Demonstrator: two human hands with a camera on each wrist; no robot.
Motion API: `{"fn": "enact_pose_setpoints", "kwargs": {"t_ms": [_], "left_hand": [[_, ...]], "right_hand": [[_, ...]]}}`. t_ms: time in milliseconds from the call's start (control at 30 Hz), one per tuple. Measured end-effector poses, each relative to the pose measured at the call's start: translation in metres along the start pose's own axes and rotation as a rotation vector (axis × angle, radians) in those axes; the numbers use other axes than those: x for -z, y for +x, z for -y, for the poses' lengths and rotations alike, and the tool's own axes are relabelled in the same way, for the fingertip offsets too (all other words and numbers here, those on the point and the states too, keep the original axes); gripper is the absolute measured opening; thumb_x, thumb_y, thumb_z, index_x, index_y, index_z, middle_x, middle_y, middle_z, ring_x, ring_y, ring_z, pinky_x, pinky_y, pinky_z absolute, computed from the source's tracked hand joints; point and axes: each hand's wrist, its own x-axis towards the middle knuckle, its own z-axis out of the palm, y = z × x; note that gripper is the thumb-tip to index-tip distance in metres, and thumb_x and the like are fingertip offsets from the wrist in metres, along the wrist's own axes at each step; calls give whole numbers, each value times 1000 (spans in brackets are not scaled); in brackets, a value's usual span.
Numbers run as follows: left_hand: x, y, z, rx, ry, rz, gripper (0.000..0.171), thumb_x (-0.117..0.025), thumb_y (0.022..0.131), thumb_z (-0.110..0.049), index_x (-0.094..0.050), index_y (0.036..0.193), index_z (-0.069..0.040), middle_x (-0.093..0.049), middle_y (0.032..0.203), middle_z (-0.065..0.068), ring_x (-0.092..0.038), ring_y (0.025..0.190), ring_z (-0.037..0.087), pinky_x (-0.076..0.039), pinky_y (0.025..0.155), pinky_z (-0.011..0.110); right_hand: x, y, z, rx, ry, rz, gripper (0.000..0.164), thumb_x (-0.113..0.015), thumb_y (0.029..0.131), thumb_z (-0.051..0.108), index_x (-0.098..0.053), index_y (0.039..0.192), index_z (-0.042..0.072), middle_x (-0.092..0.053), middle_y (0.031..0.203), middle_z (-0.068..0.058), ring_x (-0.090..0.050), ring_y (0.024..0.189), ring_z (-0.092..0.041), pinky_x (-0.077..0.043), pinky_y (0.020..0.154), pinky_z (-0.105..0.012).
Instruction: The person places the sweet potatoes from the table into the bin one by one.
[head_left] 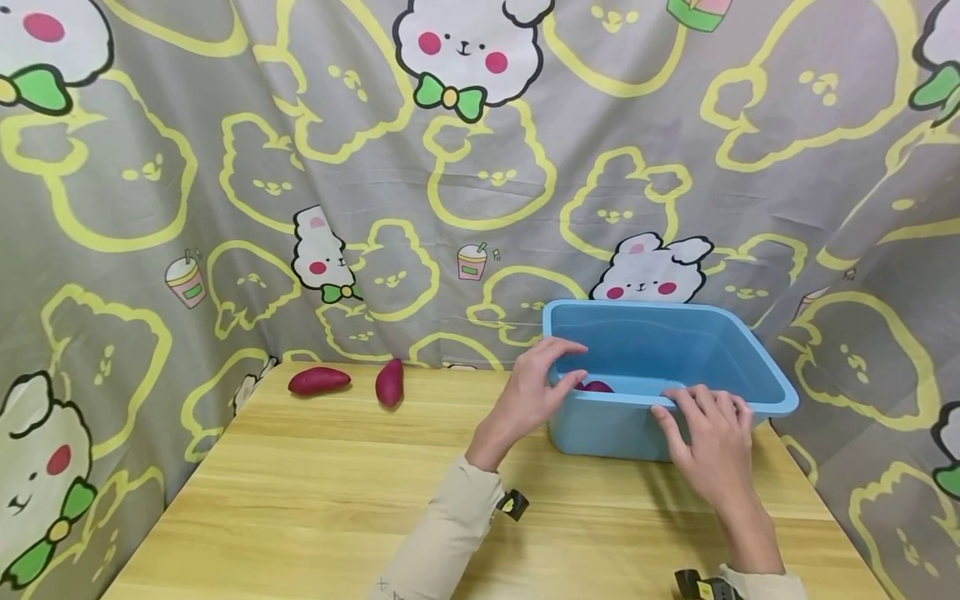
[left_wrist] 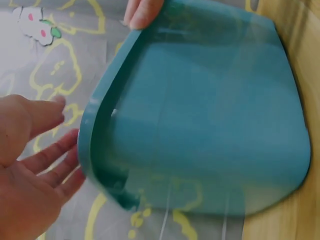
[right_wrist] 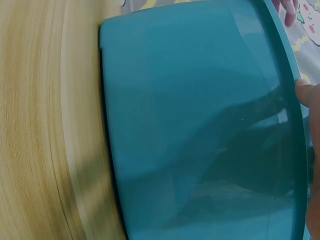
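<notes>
A blue plastic tub [head_left: 611,429] stands at the back right of the table, its front wall facing me. Inside it, part of a purple sweet potato [head_left: 598,387] shows above the front rim; the rest is hidden. My left hand [head_left: 528,387] is at the tub's front left corner, thumb and fingers spread apart; in the left wrist view its fingers [left_wrist: 55,160] reach beside the rim without pinching it. My right hand [head_left: 712,437] holds the front rim, fingers over the edge and thumb [right_wrist: 304,92] on the outside.
Two more purple sweet potatoes, one lying sideways [head_left: 319,381] and one pointing toward me [head_left: 389,383], rest at the table's back left. The wooden table [head_left: 322,500] ends against a grey patterned curtain [head_left: 360,192] behind and at both sides.
</notes>
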Motion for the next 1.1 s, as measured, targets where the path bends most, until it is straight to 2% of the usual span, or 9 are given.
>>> {"fn": "enact_pose_setpoints", "kwargs": {"t_ms": [100,233,367,667,867,1100], "left_hand": [[9,-5,4,-55,-12,-25,32,-71,99,-18,-66,129,-11,-65,127,1,-60,120,13,-50,103,33],[19,-11,8,-115,-15,-54,34,-72,98,-16,-65,130,-10,-65,126,4,-62,118,17,-50,102,32],[29,-16,15,-140,-10,-103,34,-72,98,-14,-66,130,-8,-66,126,7,-63,118,19,-49,103,32],[48,-38,36,-124,31,-212,31,-73,98,-15,-68,128,-8,-67,125,4,-61,116,17,-50,101,35],[65,-41,51,-150,40,-282,31,-74,95,-11,-69,125,-5,-69,121,10,-64,109,23,-51,97,38],[87,-45,63,-102,67,-338,30,-76,93,-9,-70,122,-4,-70,117,10,-65,109,25,-51,97,43]], "right_hand": [[0,0,0,3,-2,-1,29,-69,95,32,-69,111,8,-63,104,-15,-49,105,-42,-24,101,-69],[1,0,-1,0,-4,-2,29,-69,95,31,-70,111,7,-63,104,-16,-48,105,-42,-24,101,-69],[1,0,0,-5,-7,-1,29,-70,94,30,-70,112,7,-64,105,-16,-48,106,-42,-24,101,-69],[0,-2,1,-2,-8,13,29,-73,91,28,-71,112,8,-63,104,-15,-49,105,-41,-25,101,-68],[0,0,0,1,-7,4,29,-71,94,31,-70,112,8,-63,104,-14,-48,104,-41,-25,100,-68],[-1,0,-1,6,-5,5,28,-73,92,28,-70,111,8,-63,103,-14,-49,104,-41,-24,101,-67]]}}
